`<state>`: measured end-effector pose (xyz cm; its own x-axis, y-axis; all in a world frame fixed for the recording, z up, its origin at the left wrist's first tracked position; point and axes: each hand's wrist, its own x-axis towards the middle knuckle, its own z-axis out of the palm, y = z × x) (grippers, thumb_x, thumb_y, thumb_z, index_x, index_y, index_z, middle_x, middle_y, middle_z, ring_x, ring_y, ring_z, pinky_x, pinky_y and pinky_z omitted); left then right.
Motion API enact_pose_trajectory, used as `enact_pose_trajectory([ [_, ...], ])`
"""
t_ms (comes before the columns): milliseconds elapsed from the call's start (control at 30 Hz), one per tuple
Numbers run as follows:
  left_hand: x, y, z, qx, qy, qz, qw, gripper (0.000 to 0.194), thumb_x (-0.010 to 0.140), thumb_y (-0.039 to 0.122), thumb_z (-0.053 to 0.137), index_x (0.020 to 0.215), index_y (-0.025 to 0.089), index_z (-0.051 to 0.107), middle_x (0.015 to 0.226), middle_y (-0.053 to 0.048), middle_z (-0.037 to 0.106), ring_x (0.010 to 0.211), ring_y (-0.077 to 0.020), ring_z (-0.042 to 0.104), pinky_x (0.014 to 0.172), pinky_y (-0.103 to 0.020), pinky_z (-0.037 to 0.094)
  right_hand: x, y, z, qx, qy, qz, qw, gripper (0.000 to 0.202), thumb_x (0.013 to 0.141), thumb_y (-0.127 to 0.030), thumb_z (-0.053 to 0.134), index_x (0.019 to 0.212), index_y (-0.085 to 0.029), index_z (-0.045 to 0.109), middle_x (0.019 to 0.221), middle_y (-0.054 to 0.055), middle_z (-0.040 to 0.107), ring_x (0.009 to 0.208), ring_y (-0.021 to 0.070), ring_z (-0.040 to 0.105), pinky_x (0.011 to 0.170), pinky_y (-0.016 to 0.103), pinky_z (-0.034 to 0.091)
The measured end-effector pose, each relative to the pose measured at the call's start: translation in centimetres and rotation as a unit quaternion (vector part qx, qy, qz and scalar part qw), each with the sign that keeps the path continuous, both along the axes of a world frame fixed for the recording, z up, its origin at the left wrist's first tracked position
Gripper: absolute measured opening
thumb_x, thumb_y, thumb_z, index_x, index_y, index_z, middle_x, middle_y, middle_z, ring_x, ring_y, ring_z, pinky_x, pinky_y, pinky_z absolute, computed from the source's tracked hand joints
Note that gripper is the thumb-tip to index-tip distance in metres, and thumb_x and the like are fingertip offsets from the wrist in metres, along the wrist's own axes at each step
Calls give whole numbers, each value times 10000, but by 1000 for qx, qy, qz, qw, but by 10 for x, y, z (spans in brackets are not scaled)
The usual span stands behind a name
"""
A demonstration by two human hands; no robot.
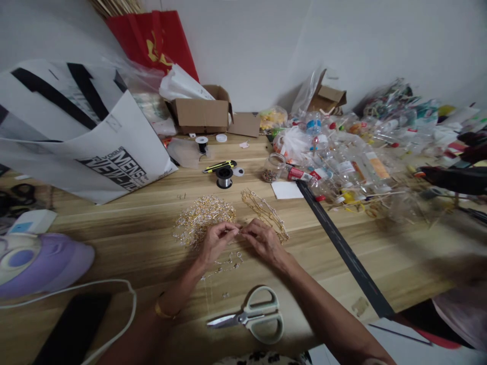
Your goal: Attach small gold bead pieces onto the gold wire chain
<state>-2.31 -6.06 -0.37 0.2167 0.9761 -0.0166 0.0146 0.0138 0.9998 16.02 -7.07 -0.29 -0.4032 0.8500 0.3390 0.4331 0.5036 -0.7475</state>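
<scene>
Fingertips of my left hand (219,241) and my right hand (262,238) are pinched and nearly meet. What lies between them is too small to name. Beyond my left hand spreads a tangled heap of gold and silver beaded chains (203,215). Several gold and silver chains (266,210) lie stretched out just past my right hand. Under the hands rests a short silver chain with small charms (230,261), a thin thread trailing from it. Closer to me are scissors (253,317) with pale handles, blades pointing left.
A spool of wire (224,178) and a yellow utility knife (219,166) lie behind the heap. Plastic bottles (346,167) crowd the right side beyond a black strip (342,243). On the left are a white bag (110,152), a purple object (57,261) and a cable (129,289).
</scene>
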Motion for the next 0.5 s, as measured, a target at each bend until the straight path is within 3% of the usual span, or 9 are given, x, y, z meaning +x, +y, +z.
enact_pose_trajectory([
  [167, 3, -1, -3, -29, -3, -37, 999, 203, 708, 344, 671, 725, 143, 651, 661, -12, 642, 618, -129, 559, 600, -234, 433, 1, 0, 1, 0, -1, -3, 1000, 141, 916, -281, 535, 901, -200, 650, 823, 44, 592, 751, 163, 582, 686, 285, 460],
  [500, 2, 1, -2, -19, 11, -62, 998, 199, 713, 334, 664, 685, 140, 630, 602, 0, 599, 595, -121, 535, 588, -226, 414, 1, 2, -3, 17, -21, 6, 1000, 140, 911, -289, 547, 856, -186, 623, 801, 35, 591, 723, 150, 557, 652, 259, 428],
])
